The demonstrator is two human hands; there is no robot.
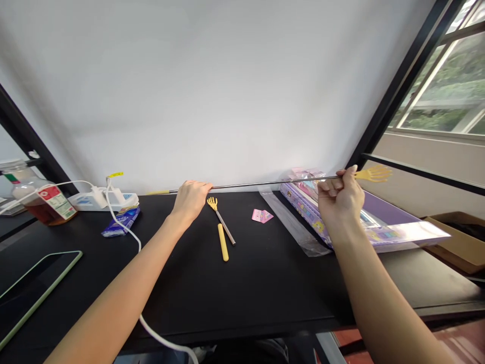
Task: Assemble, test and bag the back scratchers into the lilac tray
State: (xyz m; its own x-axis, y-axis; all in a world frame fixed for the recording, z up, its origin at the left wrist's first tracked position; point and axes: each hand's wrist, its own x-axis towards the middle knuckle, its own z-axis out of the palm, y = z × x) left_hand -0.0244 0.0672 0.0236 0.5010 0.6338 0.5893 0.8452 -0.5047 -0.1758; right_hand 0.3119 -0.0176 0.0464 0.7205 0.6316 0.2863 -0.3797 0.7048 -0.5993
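Observation:
Stretched across the view above the desk is a long telescopic back scratcher [261, 184], with a metal rod, a yellow claw head at the right and a yellow handle at the left. My left hand [191, 198] is closed around the rod near the handle. My right hand [342, 194] grips it just below the claw head, palm side showing. Below the rod, a second, short back scratcher with a yellow claw [212, 203] lies on the desk. Its metal tube ends beside a separate yellow handle [223, 242].
Right of centre are pink cards [262, 216], a clear plastic sleeve [299, 227] and an open purple box [390, 205]. At the left are a tablet [38, 283], a power strip [89, 201] with white cables, a blue packet [123, 220] and a bottle [41, 197]. A wall stands behind the black desk.

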